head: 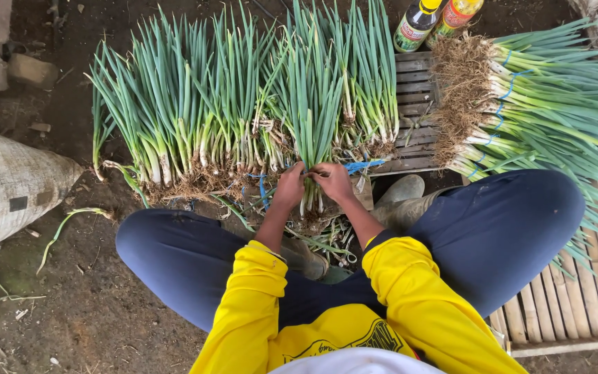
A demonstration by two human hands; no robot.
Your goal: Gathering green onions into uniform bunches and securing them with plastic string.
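I sit low with knees apart, in dark blue trousers and yellow sleeves. My left hand (289,184) and my right hand (333,181) meet around the lower stalks of a small bunch of green onions (311,118), fingers closed on it near the white bases. A blue plastic string (361,166) runs out to the right beside my right hand. A wide row of loose green onions (195,111) with muddy roots lies spread on the ground just beyond my hands, leaves pointing away from me.
Tied bundles of green onions (541,104) with blue string lie on a bamboo-slat platform (576,298) at right. Two bottles (417,24) stand at the top. A grey sack (8,187) lies at left on bare dirt. Muddy boots (403,197) sit between my knees.
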